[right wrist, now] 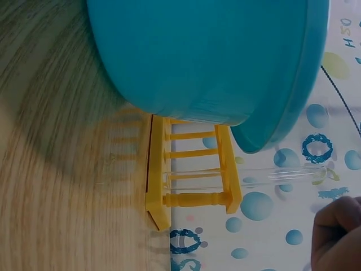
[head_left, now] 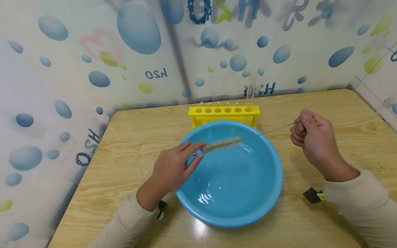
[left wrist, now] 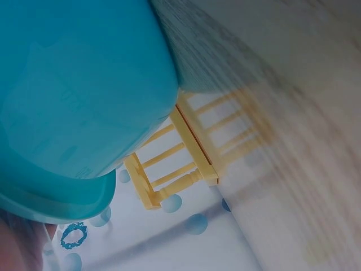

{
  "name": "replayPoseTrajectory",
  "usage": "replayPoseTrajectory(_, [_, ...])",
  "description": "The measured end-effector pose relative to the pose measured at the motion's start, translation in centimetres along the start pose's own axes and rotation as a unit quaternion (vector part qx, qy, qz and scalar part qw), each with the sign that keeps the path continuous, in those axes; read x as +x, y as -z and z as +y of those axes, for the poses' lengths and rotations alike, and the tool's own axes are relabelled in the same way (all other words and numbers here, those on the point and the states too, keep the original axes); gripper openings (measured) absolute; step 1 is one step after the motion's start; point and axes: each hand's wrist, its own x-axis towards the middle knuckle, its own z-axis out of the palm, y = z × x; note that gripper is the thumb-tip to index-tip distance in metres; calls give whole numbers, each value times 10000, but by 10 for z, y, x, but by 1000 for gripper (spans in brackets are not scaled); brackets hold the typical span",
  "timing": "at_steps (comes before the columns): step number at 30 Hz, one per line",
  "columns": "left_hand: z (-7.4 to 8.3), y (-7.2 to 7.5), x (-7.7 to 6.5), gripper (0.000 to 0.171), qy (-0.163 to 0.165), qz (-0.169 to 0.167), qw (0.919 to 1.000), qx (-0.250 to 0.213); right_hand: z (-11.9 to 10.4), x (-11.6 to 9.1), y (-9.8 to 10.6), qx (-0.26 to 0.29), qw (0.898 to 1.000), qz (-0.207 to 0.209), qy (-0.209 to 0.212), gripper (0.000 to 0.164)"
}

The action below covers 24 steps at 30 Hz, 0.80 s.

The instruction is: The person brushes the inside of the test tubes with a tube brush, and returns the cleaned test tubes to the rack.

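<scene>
Head view: above a blue basin [head_left: 229,222], the right hand [head_left: 316,141] grips a brush [head_left: 221,144] by its wire; the left hand [head_left: 172,165] holds a clear tube [head_left: 194,153] at the bristle tip. A crooked jab could dislodge it. Left wrist: yellow rack [left wrist: 194,142]. Right wrist: another tube [right wrist: 293,176], racked.

Ahead of you: a yellow rack [head_left: 224,111] before a patterned wall [head_left: 189,44].
You see the rack near the far edge of the wooden table [head_left: 139,129], one clear tube [head_left: 252,86] upright at its right end, small pegs [head_left: 218,104] along its back. Behind it, the wall carries blue and green drops [head_left: 139,29], blue letters [head_left: 200,12] and a pink heart [head_left: 100,43].
</scene>
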Motion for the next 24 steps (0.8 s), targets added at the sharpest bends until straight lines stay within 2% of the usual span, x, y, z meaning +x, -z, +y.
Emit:
replayPoseTrajectory(12, [0, 0, -1, 38, -26, 27, 10000, 65, 3, -6, -4, -718, 9968, -264, -245, 43])
replayPoseTrajectory(18, [0, 0, -1, 39, -23, 37, 10000, 62, 4, -8, -5, -1299, 9904, -288, -382, 43])
replayPoseTrajectory(24, [0, 0, -1, 39, -16, 43, 10000, 71, 4, -10, -6, -1933, 9791, -354, -533, 44])
